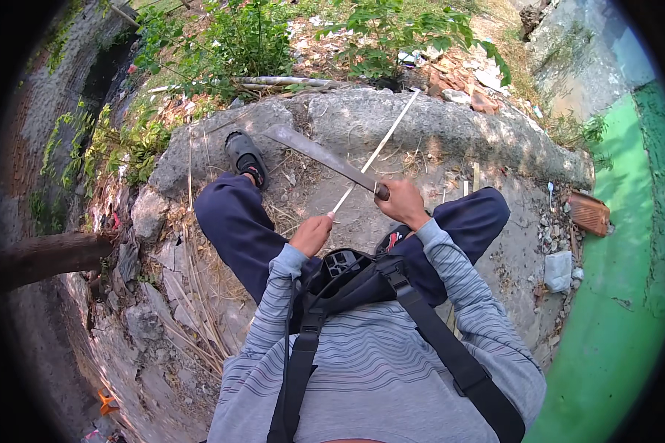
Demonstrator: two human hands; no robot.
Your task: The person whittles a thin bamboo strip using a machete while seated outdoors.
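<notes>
The right hand (401,201) is clenched round the handle of a long machete (319,157) — a flat, dull grey blade widening toward its blunt tip. Its edge crosses a thin, pale bamboo strip (380,146), straight and smooth, whose near end the left hand (312,233) pinches tight. Both lie above a rough, cracked concrete slab (451,136) — strewn with dry slivers — between legs in dark blue trousers (233,221).
</notes>
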